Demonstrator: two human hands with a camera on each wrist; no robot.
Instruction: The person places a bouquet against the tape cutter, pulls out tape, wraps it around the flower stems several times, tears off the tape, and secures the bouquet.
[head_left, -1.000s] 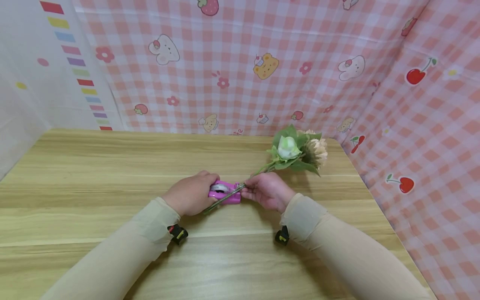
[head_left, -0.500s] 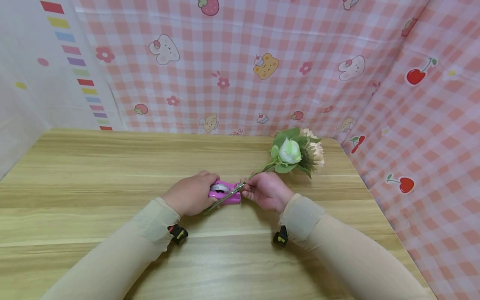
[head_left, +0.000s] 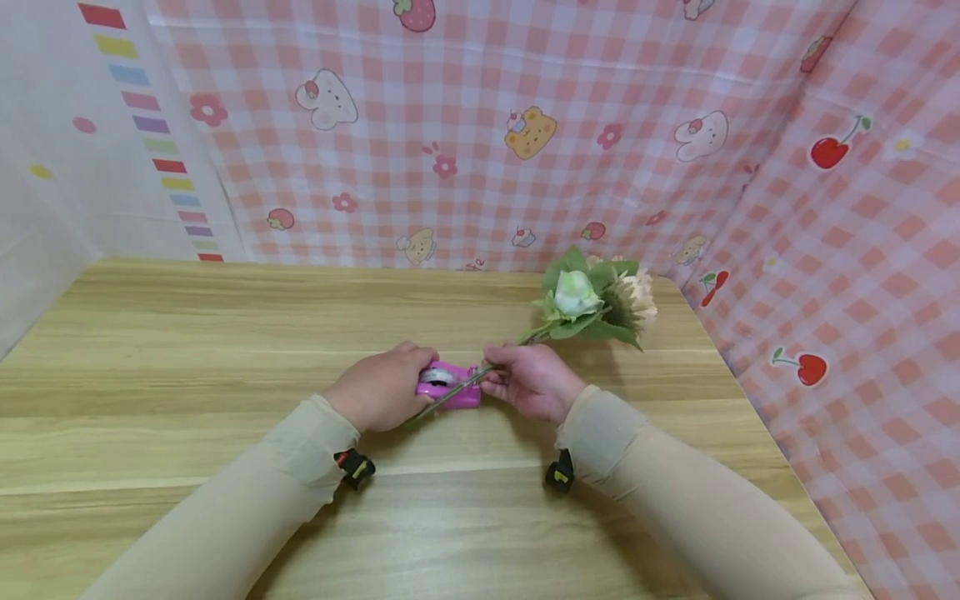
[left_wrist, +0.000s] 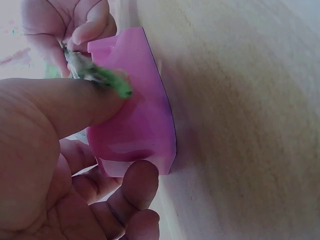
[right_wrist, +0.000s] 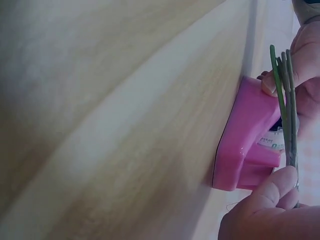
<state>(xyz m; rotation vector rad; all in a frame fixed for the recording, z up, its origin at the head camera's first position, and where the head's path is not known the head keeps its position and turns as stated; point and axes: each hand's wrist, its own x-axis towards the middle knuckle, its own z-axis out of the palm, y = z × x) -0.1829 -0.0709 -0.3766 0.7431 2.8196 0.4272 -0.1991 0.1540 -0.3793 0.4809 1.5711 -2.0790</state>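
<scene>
My left hand point(head_left: 381, 387) grips the rear of a pink tape dispenser point(head_left: 461, 395) that sits on the table; its thumb presses along the side in the left wrist view. A whitish tape roll point(head_left: 437, 377) shows inside the dispenser. My right hand point(head_left: 542, 383) pinches a bunch of thin green flower stems point(right_wrist: 288, 107) between thumb and fingers. These stems slant across the dispenser, their cut ends near the left thumb. Beyond the right hand, the bunch carries a white-green rose point(head_left: 576, 295), a pale peach flower point(head_left: 640, 298) and green leaves point(head_left: 596, 330).
The wood-grain table point(head_left: 225, 333) spreads around both hands. Behind it hangs a pink checked cloth point(head_left: 390, 158) with cartoon prints, and another checked cloth point(head_left: 862, 275) borders the right side. Black wrist cameras are strapped below both cuffs.
The right fingers roll the stems: the flower heads turned one way half a second ago, and have now turned back, with the rose slightly higher and left. The left hand and dispenser stay put.
</scene>
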